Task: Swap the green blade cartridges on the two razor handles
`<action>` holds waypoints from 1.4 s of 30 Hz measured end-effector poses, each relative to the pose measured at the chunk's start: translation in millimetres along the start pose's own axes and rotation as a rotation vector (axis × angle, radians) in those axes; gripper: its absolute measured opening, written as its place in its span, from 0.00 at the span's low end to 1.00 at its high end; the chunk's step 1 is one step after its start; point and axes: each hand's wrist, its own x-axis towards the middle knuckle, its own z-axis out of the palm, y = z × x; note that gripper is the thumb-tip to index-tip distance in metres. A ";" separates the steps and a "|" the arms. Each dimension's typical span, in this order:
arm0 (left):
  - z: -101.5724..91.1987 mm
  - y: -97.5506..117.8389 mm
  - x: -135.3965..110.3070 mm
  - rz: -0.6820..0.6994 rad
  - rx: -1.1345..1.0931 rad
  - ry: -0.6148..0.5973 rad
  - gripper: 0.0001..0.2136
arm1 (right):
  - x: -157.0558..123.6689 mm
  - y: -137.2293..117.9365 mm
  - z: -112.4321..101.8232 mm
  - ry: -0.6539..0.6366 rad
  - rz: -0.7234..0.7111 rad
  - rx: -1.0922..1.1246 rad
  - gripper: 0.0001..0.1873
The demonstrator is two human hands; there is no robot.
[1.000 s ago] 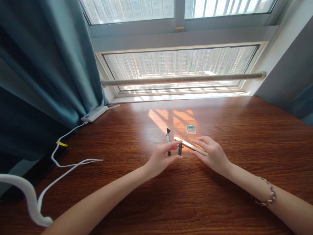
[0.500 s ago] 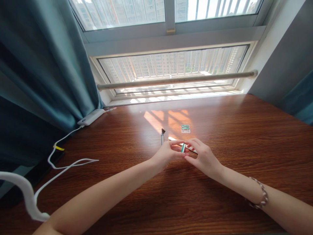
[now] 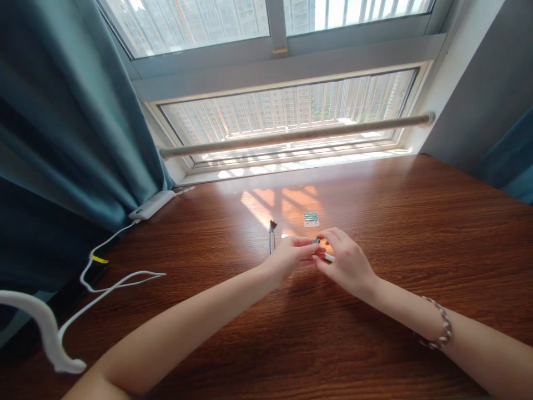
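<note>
A small green-and-dark razor blade cartridge [image 3: 316,240] is pinched between my two hands above the table. My left hand [image 3: 287,259] closes on it from the left with thumb and fingers, hiding part of it. From the other side, the fingertips of my right hand [image 3: 348,259] grip its upper end. Beneath the hands lies a slim white stick-like item [image 3: 328,258], mostly covered. A razor [image 3: 272,240] with a grey handle and dark head rests just left of my left hand. Beyond my fingers sits a clear case [image 3: 311,224] with green-striped cartridges in it.
The brown wooden table [image 3: 233,333] reaches to the window [image 3: 291,111], where a rail [image 3: 300,135] crosses. At left are a white power strip [image 3: 153,205], a looping white cable [image 3: 125,279], a curved white stand [image 3: 45,328] and a blue curtain [image 3: 83,111].
The cartridge has turned in my fingers, so less of its green-and-white face shows. My left thumb now covers its lower end. The whole view has shifted slightly.
</note>
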 end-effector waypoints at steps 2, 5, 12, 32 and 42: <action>-11.1 4.0 13.9 0.180 0.293 0.034 0.17 | 3.8 3.7 -2.0 0.043 0.030 -0.028 0.14; -38.3 9.6 43.9 0.436 0.827 0.212 0.16 | 8.9 11.2 -3.1 0.080 0.119 -0.029 0.15; -77.1 19.6 103.0 0.549 1.114 -0.146 0.25 | 12.8 23.3 0.8 0.063 0.204 0.083 0.15; -67.0 13.1 84.9 0.460 1.138 -0.133 0.21 | 31.4 65.1 2.0 -0.013 0.181 0.305 0.18; -52.5 2.0 43.6 0.452 0.577 -0.023 0.17 | 38.9 59.8 -23.4 -0.190 0.067 0.437 0.19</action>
